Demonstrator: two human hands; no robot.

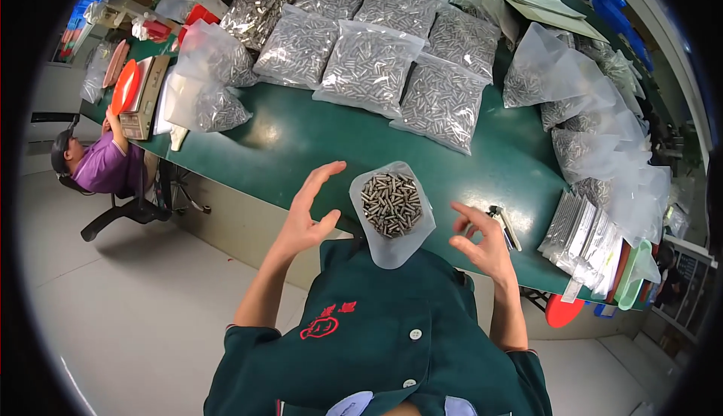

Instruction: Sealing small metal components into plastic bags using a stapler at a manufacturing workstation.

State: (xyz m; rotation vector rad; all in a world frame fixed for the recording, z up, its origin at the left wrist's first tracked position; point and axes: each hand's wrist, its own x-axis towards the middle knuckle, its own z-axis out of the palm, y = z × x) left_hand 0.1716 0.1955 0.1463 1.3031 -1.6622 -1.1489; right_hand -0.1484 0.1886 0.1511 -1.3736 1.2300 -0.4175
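Open clear bag of small metal pins (392, 209) standing mouth-up at near table edge (301, 141), between 2 hands. Left hand (307, 209) spread wide, empty, just beside it. Right hand (482, 244) loosely open, holding nothing, near black-handled tool (503, 220).

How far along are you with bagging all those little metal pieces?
Looks done: filled clear bags of metal pieces cover the far side of the green table. In hand: an open bag of pieces stands between the open left hand and right hand, neither touching it. Possibly left: flat empty-looking bags stacked at right.
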